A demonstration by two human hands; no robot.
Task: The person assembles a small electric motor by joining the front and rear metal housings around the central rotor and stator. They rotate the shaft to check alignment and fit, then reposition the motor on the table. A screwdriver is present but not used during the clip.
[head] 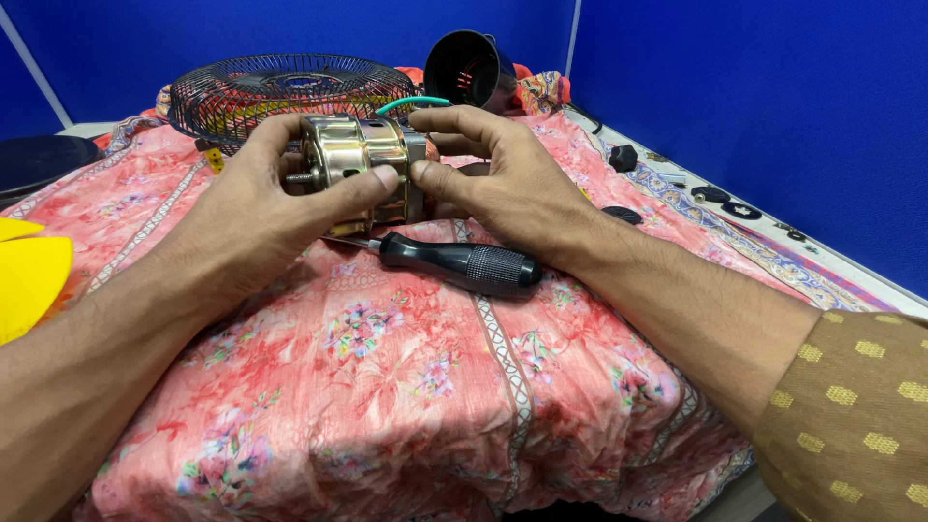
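We find the motor (362, 174) held just above the cloth (387, 387), at 12 o'clock from the screwdriver (454, 263). The left hand (256, 208) is clamped on its casing; the right hand (503, 179) pinches the end plate. We judge it heavy, rigid and smooth metal, likely slippery. Grip the casing body, not the shaft stub or green wire (411, 103). A fan guard (290, 92) lies behind at 11 o'clock.

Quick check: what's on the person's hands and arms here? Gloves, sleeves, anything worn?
No gloves: the left hand and right hand are bare, with no rings or watch visible. The right arm's mustard-brown sleeve has woven yellow dots. No sleeve shows on the left forearm.
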